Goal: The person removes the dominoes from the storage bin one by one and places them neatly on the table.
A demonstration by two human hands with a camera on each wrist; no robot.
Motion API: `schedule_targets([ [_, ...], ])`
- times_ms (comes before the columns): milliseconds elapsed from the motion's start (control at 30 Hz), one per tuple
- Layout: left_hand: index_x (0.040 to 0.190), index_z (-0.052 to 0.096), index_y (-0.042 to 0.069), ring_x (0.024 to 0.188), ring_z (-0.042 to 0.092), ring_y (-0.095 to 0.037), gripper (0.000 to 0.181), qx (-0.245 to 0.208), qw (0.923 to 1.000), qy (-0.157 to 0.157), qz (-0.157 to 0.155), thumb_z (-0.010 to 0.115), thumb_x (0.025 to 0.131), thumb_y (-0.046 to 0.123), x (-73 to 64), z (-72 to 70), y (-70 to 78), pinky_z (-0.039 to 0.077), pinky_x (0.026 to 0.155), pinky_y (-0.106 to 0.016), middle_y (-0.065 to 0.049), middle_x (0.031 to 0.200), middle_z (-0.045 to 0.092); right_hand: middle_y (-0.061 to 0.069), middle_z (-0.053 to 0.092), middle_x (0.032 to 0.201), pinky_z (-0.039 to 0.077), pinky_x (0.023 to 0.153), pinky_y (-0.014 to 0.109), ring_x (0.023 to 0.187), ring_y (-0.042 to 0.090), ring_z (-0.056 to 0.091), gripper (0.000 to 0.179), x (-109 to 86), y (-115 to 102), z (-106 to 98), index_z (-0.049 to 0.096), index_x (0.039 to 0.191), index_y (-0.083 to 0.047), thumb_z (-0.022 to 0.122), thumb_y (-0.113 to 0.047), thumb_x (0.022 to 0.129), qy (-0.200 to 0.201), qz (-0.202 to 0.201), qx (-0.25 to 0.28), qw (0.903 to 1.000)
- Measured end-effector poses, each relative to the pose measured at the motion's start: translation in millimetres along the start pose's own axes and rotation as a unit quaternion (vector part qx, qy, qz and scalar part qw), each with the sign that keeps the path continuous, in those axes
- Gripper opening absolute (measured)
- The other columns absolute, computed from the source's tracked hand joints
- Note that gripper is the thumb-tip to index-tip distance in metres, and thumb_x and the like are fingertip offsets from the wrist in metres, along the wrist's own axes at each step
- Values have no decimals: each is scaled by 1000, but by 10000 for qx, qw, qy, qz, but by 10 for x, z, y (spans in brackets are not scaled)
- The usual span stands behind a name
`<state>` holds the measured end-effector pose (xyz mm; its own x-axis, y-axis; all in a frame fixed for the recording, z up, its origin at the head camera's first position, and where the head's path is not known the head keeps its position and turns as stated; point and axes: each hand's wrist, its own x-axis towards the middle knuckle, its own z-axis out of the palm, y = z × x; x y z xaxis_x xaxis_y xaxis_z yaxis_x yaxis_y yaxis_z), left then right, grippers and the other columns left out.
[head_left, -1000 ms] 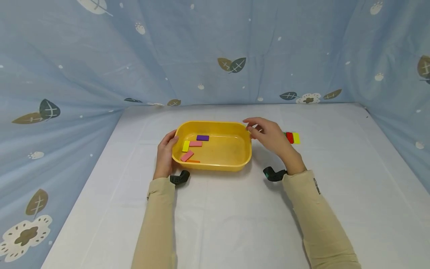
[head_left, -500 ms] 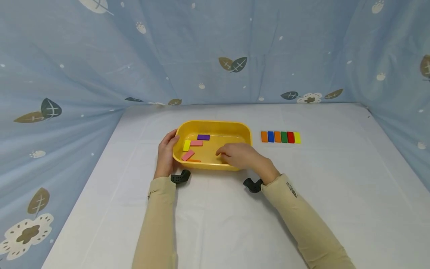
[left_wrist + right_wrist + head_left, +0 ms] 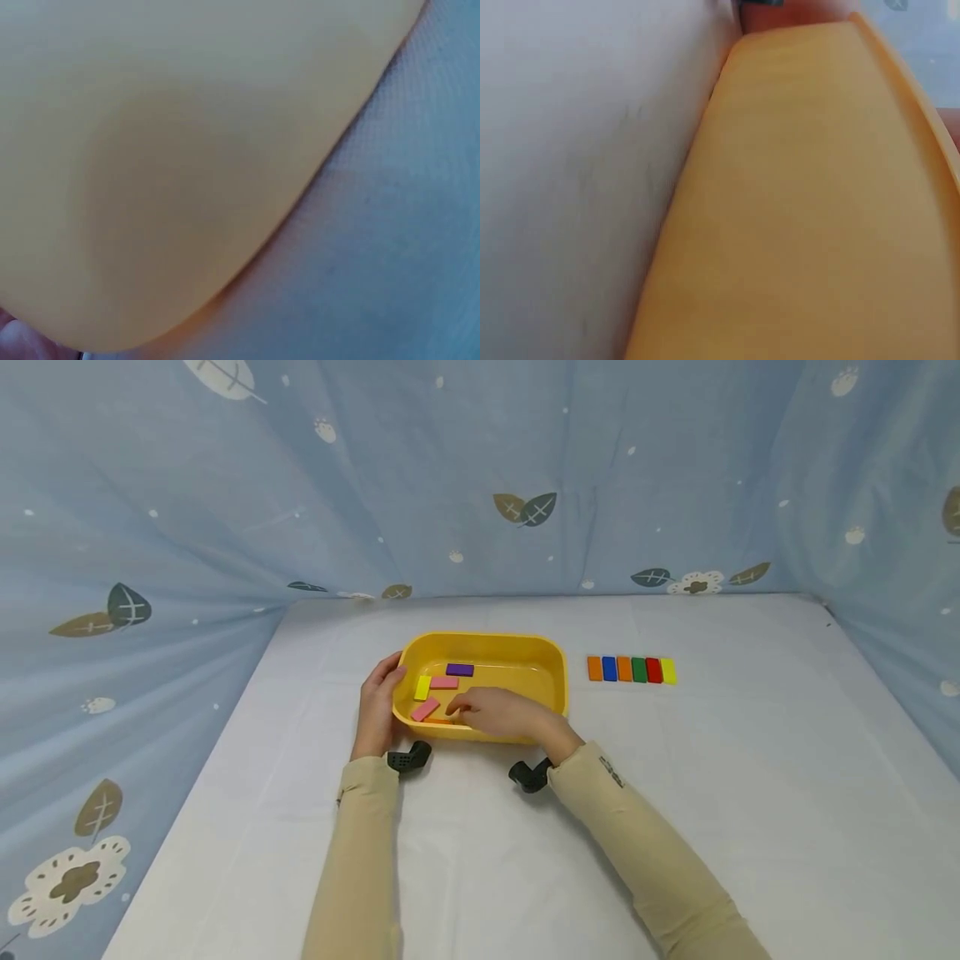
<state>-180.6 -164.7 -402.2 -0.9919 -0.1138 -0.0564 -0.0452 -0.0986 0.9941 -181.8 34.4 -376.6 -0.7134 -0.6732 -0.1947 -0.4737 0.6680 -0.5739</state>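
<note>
My left hand (image 3: 375, 706) grips the left end of a yellow plastic basin (image 3: 517, 647), thumb at the rim. Reaching over the basin's near edge, my right hand (image 3: 498, 712) has its fingers bent down inside, fingertips right beside an orange block (image 3: 438, 721) along the near wall. Close by in the basin lie a purple block (image 3: 460, 670), a yellow block (image 3: 422, 687), a pink block (image 3: 444, 682) and a second, slanted pink block (image 3: 425, 709). The basin's outer wall (image 3: 187, 187) fills most of the left wrist view, and its near side (image 3: 802, 195) the right wrist view.
Right of the basin, several small blocks stand in a row on the white tabletop (image 3: 480, 860), from an orange block (image 3: 595, 668) to a yellow block (image 3: 668, 672). A blue patterned curtain (image 3: 420, 468) hangs behind the table.
My right hand has moved from the basin's right rim left and down into it, toward the orange block, uncovering the row of blocks. My left hand keeps its grip on the basin.
</note>
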Motion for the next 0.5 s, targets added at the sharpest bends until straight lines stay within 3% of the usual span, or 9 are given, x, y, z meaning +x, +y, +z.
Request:
schedule_targets([
  [267,129,46,11,117,43,-21,38,37,10000,-56,70,45,93,22,10,-20,-13,34,100,-33,-2,130,44,4,41,134,31,102,35,122,18,37,41,151,-219,97,44,132,-15,38,-29,95,371,287,-308,9984],
  [400,128,47,10,116,43,-22,37,66,9998,-61,163,44,93,21,23,-17,-9,34,100,-34,-3,129,45,2,45,132,26,104,31,123,18,36,39,201,-291,115,45,131,-11,34,-26,97,172,-286,-1123,9931],
  [500,127,48,11,115,44,-21,36,3,9999,-47,133,46,93,21,45,-30,-38,35,99,-32,-1,128,46,1,46,131,23,106,29,125,17,34,38,228,-293,121,47,129,-11,34,-26,97,66,-492,-1121,9925],
])
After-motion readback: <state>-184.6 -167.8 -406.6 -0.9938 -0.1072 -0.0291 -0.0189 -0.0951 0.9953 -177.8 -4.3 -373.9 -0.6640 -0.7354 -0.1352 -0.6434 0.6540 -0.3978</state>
